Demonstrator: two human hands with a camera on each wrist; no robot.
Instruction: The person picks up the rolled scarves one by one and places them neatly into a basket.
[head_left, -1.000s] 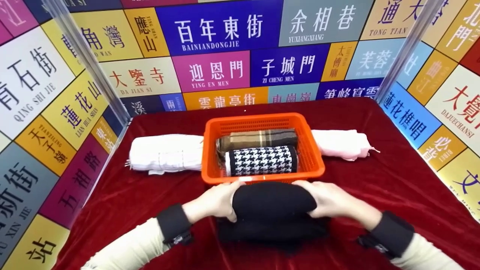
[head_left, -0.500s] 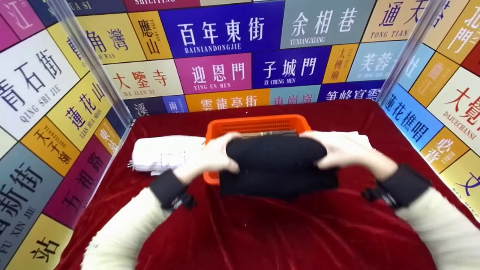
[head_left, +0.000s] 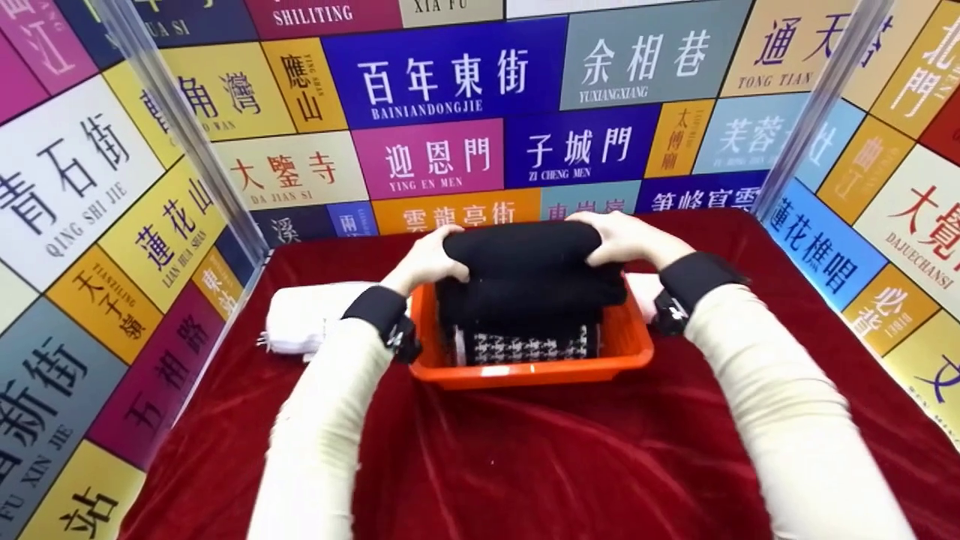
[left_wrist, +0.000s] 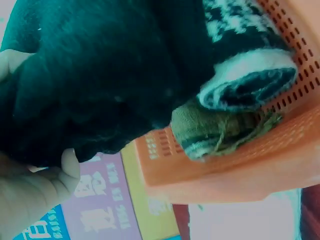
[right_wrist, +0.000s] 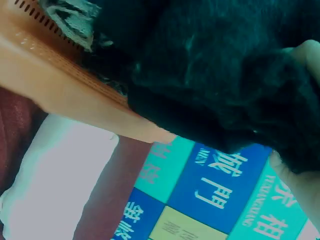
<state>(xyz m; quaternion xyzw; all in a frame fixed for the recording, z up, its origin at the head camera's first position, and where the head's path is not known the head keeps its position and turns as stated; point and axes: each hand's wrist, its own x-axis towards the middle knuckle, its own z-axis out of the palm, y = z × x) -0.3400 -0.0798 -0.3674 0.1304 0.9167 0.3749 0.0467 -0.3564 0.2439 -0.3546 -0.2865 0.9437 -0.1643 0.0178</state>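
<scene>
A thick folded black cloth (head_left: 525, 270) spans the space above the orange basket (head_left: 525, 377) in the head view. My left hand (head_left: 431, 261) grips its left end, thumb on the near side. At the opposite end my right hand (head_left: 626, 238) holds it the same way. Under the cloth, inside the basket, lies a rolled black-and-white houndstooth scarf (head_left: 532, 346). The left wrist view also shows a rolled brown scarf (left_wrist: 215, 127) with fringe beside the houndstooth scarf; the black cloth hides it in the head view.
White folded cloth (head_left: 304, 319) lies left of the basket, and a pale pink cloth (head_left: 643, 289) lies to its right, partly behind my right wrist. All rest on a dark red velvet covering (head_left: 525, 465). Sign-covered panels (head_left: 450, 82) enclose the back and sides.
Both hands have carried the black cloth forward and up from the near side of the basket to over it. The basket's near rim and the houndstooth scarf show again below the cloth.
</scene>
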